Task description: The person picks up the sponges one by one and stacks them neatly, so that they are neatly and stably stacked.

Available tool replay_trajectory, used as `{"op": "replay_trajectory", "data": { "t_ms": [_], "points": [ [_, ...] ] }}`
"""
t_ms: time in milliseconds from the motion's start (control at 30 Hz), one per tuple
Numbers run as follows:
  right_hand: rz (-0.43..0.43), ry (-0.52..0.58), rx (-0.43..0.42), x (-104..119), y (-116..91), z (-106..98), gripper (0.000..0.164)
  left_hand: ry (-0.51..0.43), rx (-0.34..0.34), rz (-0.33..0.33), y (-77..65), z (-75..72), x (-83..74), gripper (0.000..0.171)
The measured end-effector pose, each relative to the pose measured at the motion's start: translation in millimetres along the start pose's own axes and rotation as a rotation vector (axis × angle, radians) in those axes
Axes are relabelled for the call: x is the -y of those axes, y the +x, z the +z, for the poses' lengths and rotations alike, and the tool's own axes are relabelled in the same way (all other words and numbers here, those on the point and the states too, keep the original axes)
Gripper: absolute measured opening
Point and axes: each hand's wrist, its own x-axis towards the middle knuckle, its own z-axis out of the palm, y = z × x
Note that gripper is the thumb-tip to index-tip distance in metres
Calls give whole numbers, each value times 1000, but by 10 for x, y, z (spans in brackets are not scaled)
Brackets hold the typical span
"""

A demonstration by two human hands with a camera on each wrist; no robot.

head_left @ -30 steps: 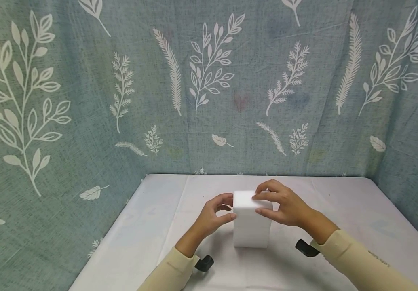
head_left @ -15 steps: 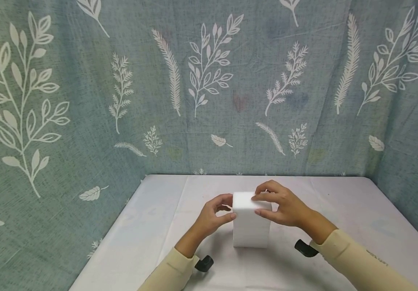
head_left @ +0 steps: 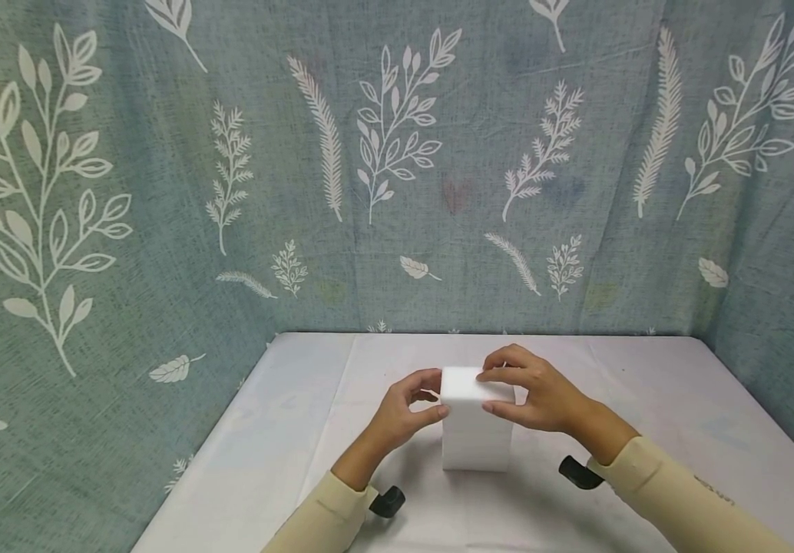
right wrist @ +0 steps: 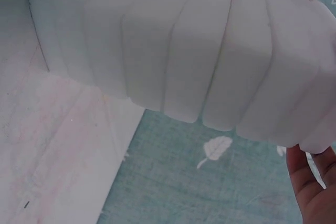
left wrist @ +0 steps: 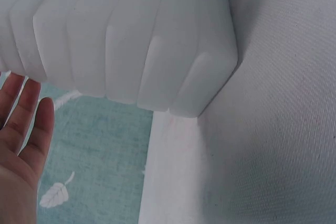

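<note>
A stack of several white foam sponges (head_left: pixel 476 438) stands upright on the table, and the wrist views show the seams between its rounded slabs. My left hand (head_left: pixel 400 407) holds the stack's upper left side, thumb at the front corner and fingers toward the back. On the other side my right hand (head_left: pixel 542 388) grips the top right, with its thumb on the front, one finger across the top sponge (head_left: pixel 462 382) and the other fingers at the back. In the left wrist view, fingertips (left wrist: pixel 31 85) touch the back edge of the upper slabs. The right wrist view shows fingers (right wrist: pixel 299 166) at that edge too.
A white cloth (head_left: pixel 646 415) covers the table, with its far edge close to a blue-green leaf-print curtain (head_left: pixel 383 253). The curtain also hangs along both sides. Dark wrist cameras (head_left: pixel 388 501) sit below each sleeve.
Both hands keep the same hold, and the stack stays in place. The head view has shifted very slightly.
</note>
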Motion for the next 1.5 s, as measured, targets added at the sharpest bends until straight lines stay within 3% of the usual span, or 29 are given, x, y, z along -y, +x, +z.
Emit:
{"op": "replay_trajectory", "data": {
  "t_ms": [467, 1100, 1500],
  "points": [
    [-15, 81, 39, -12, -15, -11, 34, 0, 3, 19, -5, 7, 27, 45],
    [-4, 109, 67, -3, -10, 6, 36, 1, -3, 10, -53, 16, 90, 41],
    [46, 96, 79, -4, -37, 26, 61, 20, 3, 15, -88, -15, 64, 40]
  ]
}}
